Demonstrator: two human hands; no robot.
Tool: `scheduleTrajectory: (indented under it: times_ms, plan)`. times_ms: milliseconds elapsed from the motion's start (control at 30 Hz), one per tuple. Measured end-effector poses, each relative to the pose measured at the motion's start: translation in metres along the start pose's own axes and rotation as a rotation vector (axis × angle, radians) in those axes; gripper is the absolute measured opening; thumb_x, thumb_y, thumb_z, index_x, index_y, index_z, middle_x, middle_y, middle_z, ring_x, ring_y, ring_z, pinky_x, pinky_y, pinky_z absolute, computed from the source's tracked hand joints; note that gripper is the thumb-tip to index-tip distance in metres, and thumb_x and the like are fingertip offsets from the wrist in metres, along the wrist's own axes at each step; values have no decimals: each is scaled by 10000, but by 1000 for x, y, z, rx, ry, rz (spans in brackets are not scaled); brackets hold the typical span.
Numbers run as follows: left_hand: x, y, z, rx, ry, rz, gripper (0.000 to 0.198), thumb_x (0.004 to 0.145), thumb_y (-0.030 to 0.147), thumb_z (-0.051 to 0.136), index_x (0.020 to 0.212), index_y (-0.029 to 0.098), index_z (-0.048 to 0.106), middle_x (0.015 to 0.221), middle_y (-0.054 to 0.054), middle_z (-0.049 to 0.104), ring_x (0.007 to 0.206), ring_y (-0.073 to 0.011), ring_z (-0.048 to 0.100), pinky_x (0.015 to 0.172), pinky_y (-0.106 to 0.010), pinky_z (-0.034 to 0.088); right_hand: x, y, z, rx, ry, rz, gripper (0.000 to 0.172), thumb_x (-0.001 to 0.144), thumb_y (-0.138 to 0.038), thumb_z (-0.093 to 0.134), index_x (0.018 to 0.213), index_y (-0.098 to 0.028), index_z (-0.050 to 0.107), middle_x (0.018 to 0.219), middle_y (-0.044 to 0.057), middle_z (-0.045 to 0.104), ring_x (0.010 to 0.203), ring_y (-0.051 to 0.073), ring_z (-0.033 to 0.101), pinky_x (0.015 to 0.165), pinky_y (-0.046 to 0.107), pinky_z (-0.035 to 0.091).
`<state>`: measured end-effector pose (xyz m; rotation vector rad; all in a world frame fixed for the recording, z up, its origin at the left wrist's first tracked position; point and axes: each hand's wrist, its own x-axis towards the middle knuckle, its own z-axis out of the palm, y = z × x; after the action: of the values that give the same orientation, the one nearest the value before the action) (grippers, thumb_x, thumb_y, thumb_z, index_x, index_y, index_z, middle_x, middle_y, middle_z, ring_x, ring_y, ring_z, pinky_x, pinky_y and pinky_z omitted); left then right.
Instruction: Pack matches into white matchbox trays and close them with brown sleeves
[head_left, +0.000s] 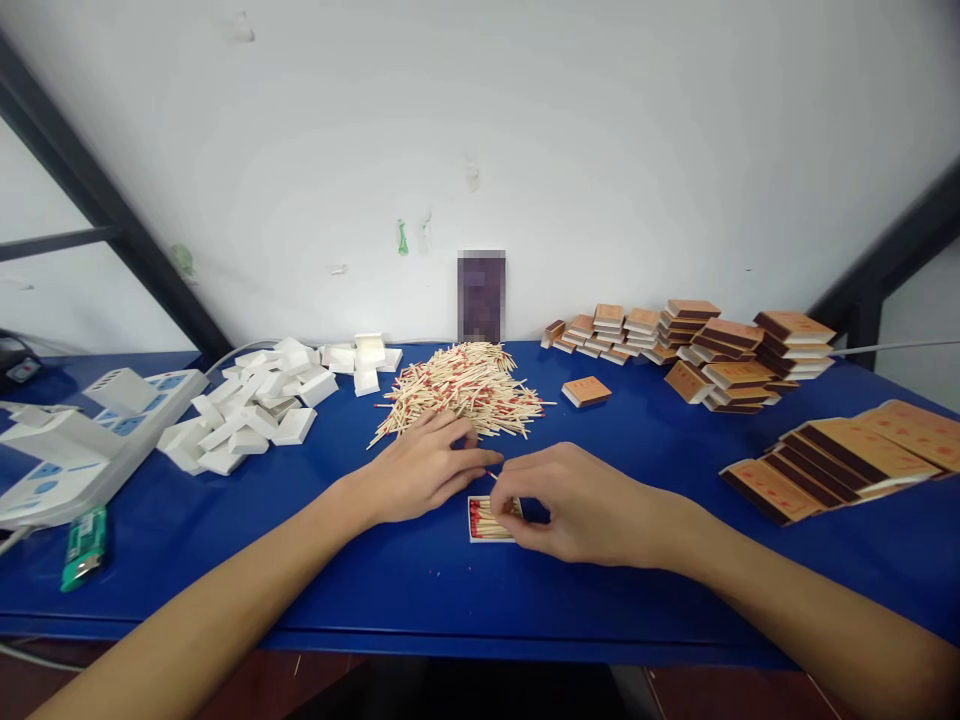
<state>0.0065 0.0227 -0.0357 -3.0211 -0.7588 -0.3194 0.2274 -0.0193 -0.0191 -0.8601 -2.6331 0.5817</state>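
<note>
A small white tray (475, 522) with red-tipped matches in it lies on the blue table (420, 580). My right hand (577, 500) curls over the tray's right end, fingers pinched on the matches inside. My left hand (424, 465) rests flat on the table just left of the tray, fingers stretched toward it and touching the near edge of the big heap of loose matches (465, 385). One match tip pokes up between the two hands.
Empty white inner trays (255, 405) are heaped at the left. Brown matchbox sleeves are stacked at the back right (720, 350), one lone box (586, 391) and a row (840, 455) at right. A white power strip (90, 430) and green lighter (84, 545) lie far left.
</note>
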Motion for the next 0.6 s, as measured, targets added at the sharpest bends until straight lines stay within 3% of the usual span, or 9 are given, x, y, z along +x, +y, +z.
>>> scheduleTrajectory:
  times_ms: [200,300,400,467,533,600]
  plan:
    - [3,3,-1,7,15,18,259,990,314,457,1071,265,698,996,-63,548,924,-209,488,840,-342,384,5,22,-3,-168,181,106,82,815,-151,569,783,-186,636,638,-25,582,558,102,468,563,238,290]
    - [4,4,-2,40,27,30,238,982,294,476,987,238,707,948,-54,556,887,-199,490,814,-332,384,6,38,-8,-265,272,124,112,836,-166,542,757,-174,622,678,-4,599,611,117,492,613,256,301]
    - [2,3,-4,130,22,61,231,979,248,461,946,185,681,934,-65,565,883,-203,494,796,-332,395,3,51,-22,-299,378,178,127,841,-222,549,758,-176,634,717,7,623,668,135,528,673,278,324]
    - [-1,2,-8,154,45,78,235,981,236,438,927,162,655,910,-68,571,863,-199,495,786,-333,402,-1,59,-33,-219,401,226,173,855,-257,525,741,-181,630,621,-20,579,567,115,481,616,264,328]
    - [-3,3,-13,95,108,71,202,953,217,451,892,163,635,876,-57,571,826,-183,493,774,-326,406,-6,67,-44,-244,460,321,195,854,-282,516,725,-187,628,563,-28,542,525,120,456,583,266,334]
    - [-5,7,-17,-16,162,57,136,887,193,500,835,172,624,844,-40,566,798,-168,491,763,-314,408,-11,79,-51,-340,442,396,177,843,-290,524,789,-193,662,667,4,622,610,154,539,615,281,372]
